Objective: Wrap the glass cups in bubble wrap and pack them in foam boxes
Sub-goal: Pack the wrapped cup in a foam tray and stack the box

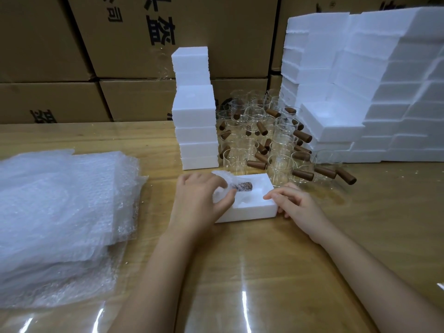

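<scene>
The step in hand is the packing of one cup. A wrapped cup [241,186], its brown handle showing through the bubble wrap, lies in the hollow of an open foam box [249,212] on the counter [240,265], near the middle of the scene. The left hand [200,201] has its fingers [217,182] and thumb curled onto the left part of the bundle and grips it at the box's left end. How deep the cup sits I cannot tell, since the hand covers that end. The right hand [299,205] holds the box's right end, forefinger laid along the rim and thumb against the near corner, and so steadies it.

To the far side, just beyond the box, stand the unwrapped glass cups [264,135] with wooden handles, crowded together. To their left rises a stack of foam boxes [195,116]. To their right is a large bank of foam pieces [374,92]. A pile of bubble wrap sheets [60,207] lies at the near left. Brown cartons [134,44] close the far side.

By my judgement the next move calls for seating the bundle fully, with the handle in the narrower right part of the hollow and loose wrap tucked inside the rim. A lid can then come from the foam at the right. The pressure should be gentle, as glass and foam both break easily.
</scene>
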Tool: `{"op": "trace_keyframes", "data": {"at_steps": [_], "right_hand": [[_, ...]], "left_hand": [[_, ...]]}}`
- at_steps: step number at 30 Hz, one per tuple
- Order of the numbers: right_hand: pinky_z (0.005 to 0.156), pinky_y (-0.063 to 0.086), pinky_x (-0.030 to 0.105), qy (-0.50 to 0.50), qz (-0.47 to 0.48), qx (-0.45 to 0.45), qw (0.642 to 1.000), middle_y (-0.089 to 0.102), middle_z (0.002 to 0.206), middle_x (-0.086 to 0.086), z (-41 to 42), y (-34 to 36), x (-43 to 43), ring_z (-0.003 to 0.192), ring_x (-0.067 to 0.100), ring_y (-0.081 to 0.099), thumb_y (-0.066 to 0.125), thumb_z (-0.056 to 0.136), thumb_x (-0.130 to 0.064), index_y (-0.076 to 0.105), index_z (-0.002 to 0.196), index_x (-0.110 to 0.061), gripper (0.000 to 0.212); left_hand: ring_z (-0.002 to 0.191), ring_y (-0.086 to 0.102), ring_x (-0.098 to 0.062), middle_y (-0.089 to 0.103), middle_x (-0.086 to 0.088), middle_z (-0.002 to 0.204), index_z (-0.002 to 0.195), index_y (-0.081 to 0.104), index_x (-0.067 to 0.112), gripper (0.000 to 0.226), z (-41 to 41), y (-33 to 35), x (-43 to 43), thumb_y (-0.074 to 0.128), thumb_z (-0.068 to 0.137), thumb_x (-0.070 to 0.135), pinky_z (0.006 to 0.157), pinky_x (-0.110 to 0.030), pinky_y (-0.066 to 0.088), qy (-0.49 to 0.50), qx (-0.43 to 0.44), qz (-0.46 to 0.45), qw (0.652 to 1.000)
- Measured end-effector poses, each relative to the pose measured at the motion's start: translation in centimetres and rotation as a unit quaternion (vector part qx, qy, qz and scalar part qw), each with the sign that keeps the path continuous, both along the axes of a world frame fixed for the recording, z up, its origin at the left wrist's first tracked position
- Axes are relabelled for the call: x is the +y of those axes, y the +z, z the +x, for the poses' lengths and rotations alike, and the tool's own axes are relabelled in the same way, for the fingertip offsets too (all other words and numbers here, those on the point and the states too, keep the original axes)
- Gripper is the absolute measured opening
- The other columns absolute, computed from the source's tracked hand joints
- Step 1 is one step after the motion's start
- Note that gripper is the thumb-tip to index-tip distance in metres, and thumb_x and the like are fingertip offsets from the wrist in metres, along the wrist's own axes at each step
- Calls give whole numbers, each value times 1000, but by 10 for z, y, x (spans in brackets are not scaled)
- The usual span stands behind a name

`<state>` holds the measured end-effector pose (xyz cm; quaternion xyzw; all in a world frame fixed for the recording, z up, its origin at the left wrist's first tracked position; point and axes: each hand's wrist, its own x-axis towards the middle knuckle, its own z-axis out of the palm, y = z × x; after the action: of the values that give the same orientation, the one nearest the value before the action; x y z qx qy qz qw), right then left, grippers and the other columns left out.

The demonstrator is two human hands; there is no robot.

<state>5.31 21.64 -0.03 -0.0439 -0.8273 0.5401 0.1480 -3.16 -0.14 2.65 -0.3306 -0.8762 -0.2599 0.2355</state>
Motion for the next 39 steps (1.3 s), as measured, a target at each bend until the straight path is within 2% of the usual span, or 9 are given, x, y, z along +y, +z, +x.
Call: {"op": "trace_keyframes", "data": {"at_steps": [5, 10, 14, 17, 21, 24, 28, 34, 39], "right_hand": [[57, 44, 15, -24, -31, 29, 999, 54, 86, 1, 2, 2, -3, 64, 7, 53, 57, 93, -13, 72, 83, -30, 24], [56, 39, 15, -109, 19, 133, 985, 59, 68, -19, 5, 21, 1, 58, 2, 48, 55, 94, -9, 65, 83, -32, 27], [54, 39, 12, -212, 27, 219, 952, 60, 68, -20, 6, 49, 27, 58, -4, 49, 53, 94, -19, 63, 84, -34, 21], [52, 35, 24, -274, 101, 158, 943, 55, 68, -13, 1, 54, 62, 54, -1, 44, 51, 94, -21, 64, 91, -28, 15], [61, 36, 27, -327, 186, 79, 923, 52, 97, -3, -12, 59, 100, 65, 6, 44, 45, 93, -15, 62, 100, -20, 19], [71, 36, 30, -359, 233, 47, 902, 49, 121, 5, -20, 66, 120, 77, 15, 47, 41, 93, -9, 60, 109, -18, 26], [76, 38, 34, -304, 315, -14, 899, 39, 141, 3, -29, 76, 139, 96, 24, 51, 38, 91, -3, 47, 134, -23, 48], [88, 44, 45, -250, 409, -101, 872, 21, 154, 0, -51, 82, 149, 130, 29, 40, 45, 88, -2, 25, 147, -30, 68], [90, 44, 47, -245, 402, -138, 871, 15, 156, 3, -60, 80, 155, 133, 32, 35, 48, 88, -2, 15, 150, -28, 75]], "left_hand": [[119, 46, -6, 52, 16, 120, 112, 56, 33, 38, -6, -11, -11, 52, 80, 54, 106, -39, 33, -26, -178, 225, 958], [130, 31, -2, 35, 17, 136, 140, 38, 28, 71, -7, -20, -12, 50, 76, 57, 106, -24, 22, -32, -314, 216, 924], [134, 31, -6, 35, 11, 145, 140, 39, 29, 70, -10, -22, -11, 47, 78, 59, 109, -27, 23, -27, -331, 224, 916], [130, 34, -5, 39, 11, 141, 138, 43, 27, 68, -11, -23, -9, 48, 77, 58, 107, -27, 25, -18, -326, 230, 917], [122, 37, -1, 42, 16, 132, 133, 47, 28, 60, -17, -25, -9, 52, 80, 56, 102, -23, 27, -25, -317, 235, 918], [121, 44, -5, 51, 10, 135, 127, 52, 30, 44, -21, -21, -7, 49, 89, 52, 98, -21, 35, -18, -373, 329, 867], [115, 55, -15, 65, 7, 114, 96, 63, 34, 38, -22, -13, -3, 41, 76, 57, 107, -43, 38, 11, -409, 428, 806], [105, 59, -11, 67, 12, 102, 91, 63, 34, 37, -24, -17, 0, 39, 75, 57, 101, -39, 43, 20, -409, 422, 809], [107, 60, -15, 68, 8, 105, 93, 64, 31, 40, -26, -18, 0, 43, 73, 59, 104, -46, 41, 21, -420, 439, 794]]}}
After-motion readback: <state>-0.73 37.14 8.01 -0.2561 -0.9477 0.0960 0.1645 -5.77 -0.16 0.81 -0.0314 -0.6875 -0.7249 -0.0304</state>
